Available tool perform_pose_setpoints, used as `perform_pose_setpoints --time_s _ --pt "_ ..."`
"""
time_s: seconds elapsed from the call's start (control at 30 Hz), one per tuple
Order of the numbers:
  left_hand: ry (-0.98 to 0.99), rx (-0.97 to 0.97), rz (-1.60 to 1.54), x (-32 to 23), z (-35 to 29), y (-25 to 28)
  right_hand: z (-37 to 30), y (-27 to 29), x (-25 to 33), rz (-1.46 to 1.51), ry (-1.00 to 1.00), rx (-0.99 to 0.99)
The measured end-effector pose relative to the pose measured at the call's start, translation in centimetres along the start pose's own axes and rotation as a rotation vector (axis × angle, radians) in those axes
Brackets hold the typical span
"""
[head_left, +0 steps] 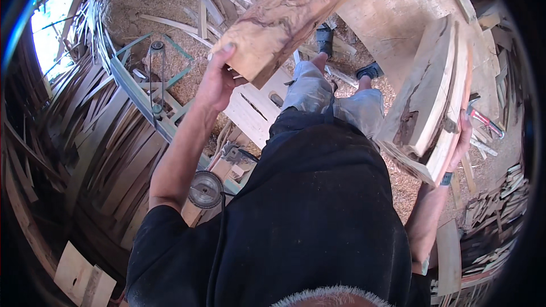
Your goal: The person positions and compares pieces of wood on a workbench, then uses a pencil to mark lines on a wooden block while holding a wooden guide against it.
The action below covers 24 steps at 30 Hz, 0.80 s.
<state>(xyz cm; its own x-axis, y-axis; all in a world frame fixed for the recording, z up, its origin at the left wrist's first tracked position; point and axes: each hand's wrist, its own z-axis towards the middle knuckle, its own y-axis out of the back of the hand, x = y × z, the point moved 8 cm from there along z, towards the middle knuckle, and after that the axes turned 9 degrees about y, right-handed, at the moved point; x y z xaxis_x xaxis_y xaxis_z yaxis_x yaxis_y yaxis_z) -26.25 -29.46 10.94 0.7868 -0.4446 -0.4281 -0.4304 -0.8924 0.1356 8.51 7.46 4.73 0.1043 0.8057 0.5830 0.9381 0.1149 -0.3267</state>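
Evidently gripped a thick, honey-brown wooden block (pixel 289 20) at its near end in the left hand (pixel 219 82). Held a cracked, pale wooden slab (pixel 420 94) from outside in the right hand (pixel 462 143), seemingly to balance both.

Two hands are showing, one left hand (pixel 219 82) and one right hand (pixel 463 139). One thick wood block (pixel 287 20) is showing. The cracked wood (pixel 421 96) is not telling us if it is one piece or more. Two dark shoes (pixel 369 70), one wristband (pixel 446 178), one red tool (pixel 486 122), one round saw blade (pixel 205 189) and one black shirt (pixel 313 210) are showing. Too many wood strips (pixel 105 113) to count are lying around.
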Motion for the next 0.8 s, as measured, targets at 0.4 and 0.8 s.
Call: perform_pose_setpoints --time_s 0.4,0.8 --pt "-0.206 0.091 -0.21 7.1 1.3 0.5 10.5 1.6 -4.2 0.108 0.42 0.0" --pt "-0.093 0.237 -0.215 8.4 3.6 -8.2 13.8 3.1 -5.6 0.16 0.64 -0.014"
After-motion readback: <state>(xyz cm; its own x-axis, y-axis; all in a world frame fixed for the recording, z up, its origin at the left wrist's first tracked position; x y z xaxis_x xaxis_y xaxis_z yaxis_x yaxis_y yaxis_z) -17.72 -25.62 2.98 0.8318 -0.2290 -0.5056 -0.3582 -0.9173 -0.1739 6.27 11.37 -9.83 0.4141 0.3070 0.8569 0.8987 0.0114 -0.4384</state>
